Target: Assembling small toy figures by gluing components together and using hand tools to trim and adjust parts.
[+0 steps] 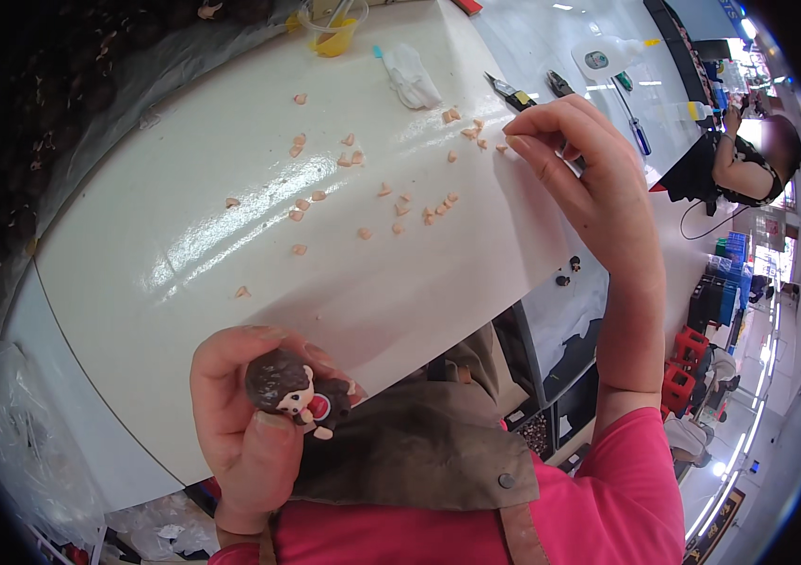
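My left hand (pixel 248 414) is wrapped round a small toy figure (pixel 302 395) with brown hair, a brown body and a red and white patch on its front. Above the table's right side, my right hand (pixel 589 169) has its thumb and forefinger brought together in a pinch. Whatever may be between those fingertips is too small to make out. One small skin-coloured piece (pixel 501 147) lies just beside them. Several more such pieces (pixel 441 207) are scattered over the white tabletop (pixel 175 311).
A clear cup with yellow liquid (pixel 333 38) and a white cloth (pixel 410 77) are at the far side. Beyond my right hand lie a utility knife (pixel 511 91), a screwdriver (pixel 640 137) and a white bottle (pixel 608 58). Another person (pixel 749 165) sits at the right.
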`<state>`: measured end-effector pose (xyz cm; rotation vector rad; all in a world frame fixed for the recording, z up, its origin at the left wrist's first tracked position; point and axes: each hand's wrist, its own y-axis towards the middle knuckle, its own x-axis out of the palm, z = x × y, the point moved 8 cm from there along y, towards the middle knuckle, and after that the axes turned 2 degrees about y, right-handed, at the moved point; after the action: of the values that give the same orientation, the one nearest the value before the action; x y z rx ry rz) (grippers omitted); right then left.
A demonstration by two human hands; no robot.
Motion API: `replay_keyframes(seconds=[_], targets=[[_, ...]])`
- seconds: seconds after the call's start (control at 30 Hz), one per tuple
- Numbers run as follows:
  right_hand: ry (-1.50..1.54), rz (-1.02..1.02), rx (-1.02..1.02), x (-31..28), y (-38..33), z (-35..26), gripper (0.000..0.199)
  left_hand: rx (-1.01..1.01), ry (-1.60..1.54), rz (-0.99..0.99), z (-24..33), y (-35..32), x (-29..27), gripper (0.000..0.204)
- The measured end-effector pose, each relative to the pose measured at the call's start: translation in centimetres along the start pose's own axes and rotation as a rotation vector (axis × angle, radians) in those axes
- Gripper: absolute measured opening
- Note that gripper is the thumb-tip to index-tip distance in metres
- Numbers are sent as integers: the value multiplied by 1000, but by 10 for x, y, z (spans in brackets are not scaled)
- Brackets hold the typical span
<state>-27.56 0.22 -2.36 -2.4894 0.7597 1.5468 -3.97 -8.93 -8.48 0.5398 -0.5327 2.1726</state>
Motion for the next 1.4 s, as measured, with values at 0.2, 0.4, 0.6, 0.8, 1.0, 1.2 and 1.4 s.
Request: replay_keyframes(seconds=[0.2, 0.4, 0.6, 0.8, 1.0, 1.2, 1.4], targets=[[-25, -37, -21, 11, -1, 3, 10, 5, 0, -10, -1, 2, -1, 44], [-82, -34, -77, 14, 2, -7, 11, 31, -22, -35, 3, 1, 1, 42], [-111, -3, -128, 17, -2, -19, 10, 43, 113, 37, 8, -3, 2, 32], [534, 191, 70, -9, -42, -29, 12, 86, 133, 0, 14, -14, 4, 30], [861, 81, 169, 11, -104, -56, 16, -15, -45, -206, 6, -33, 29, 37], [1099, -38, 283, 38, -147, -68, 18, -81, -50, -240, -27, -68, 54, 34], [867, -74, 145, 36, -171, -76, 15, -53, 66, -220, -44, -90, 62, 35]])
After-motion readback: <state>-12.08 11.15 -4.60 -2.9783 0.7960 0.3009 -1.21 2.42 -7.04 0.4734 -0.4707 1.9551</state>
